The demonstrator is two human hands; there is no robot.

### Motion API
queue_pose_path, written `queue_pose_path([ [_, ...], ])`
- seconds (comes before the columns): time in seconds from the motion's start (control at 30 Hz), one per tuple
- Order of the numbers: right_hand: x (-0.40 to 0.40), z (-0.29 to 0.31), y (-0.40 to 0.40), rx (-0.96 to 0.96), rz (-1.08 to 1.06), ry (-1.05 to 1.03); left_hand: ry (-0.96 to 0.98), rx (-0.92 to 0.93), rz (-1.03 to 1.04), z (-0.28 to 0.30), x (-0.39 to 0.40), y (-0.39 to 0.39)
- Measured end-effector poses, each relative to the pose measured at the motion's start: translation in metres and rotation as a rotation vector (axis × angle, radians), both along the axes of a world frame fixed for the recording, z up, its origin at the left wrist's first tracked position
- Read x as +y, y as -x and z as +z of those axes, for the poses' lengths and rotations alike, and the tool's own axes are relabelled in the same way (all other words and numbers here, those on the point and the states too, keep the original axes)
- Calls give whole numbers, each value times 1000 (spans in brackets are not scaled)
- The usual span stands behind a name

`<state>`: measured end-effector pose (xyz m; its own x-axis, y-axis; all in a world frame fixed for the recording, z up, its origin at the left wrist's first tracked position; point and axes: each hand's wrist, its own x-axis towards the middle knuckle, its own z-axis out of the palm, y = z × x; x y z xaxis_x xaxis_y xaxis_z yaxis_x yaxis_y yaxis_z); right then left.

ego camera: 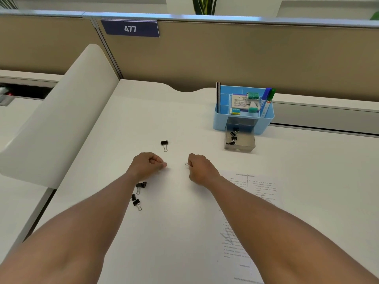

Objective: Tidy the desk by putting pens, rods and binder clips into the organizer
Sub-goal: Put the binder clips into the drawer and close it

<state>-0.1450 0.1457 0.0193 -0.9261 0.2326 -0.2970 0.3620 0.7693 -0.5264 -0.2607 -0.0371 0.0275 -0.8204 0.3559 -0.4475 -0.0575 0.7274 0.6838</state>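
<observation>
Both hands sit low over the white desk [155, 124], near its middle. The left hand [148, 163] is curled, thumb against fingertips; whether it pinches anything cannot be told. The right hand [202, 168] is curled too, and a bit of wire handle [187, 164] sticks out at its fingertips, so it grips a binder clip, though the clip's body is hidden.

One black clip [164, 143] lies alone on the desk just beyond the left hand. A small cluster of clips [139, 193] lies near the left wrist, partly under the forearm.

The blue organizer [244, 121] stands far right, by the partition. Its grey drawer [240, 140] is pulled out toward the near side, with a few clips [233, 137] inside. In the organizer's right compartment stand a blue marker [264, 99] and a green marker [270, 97]; small boxes and an eraser fill the middle compartments.

A printed sheet [254, 187] lies flat on the desk under the right forearm. A blue sign [130, 28] reading 477 hangs on the partition.
</observation>
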Motion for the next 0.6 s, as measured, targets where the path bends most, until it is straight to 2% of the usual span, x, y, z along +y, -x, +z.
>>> queue_pose_path([
  [0.37, 37, 12, -3, 281, -361, 265, -313, -157, -53, 19, 90, -13],
  [0.6, 62, 24, -13, 423, -523, 271, -389, -170, 41, 23, 135, -21],
])
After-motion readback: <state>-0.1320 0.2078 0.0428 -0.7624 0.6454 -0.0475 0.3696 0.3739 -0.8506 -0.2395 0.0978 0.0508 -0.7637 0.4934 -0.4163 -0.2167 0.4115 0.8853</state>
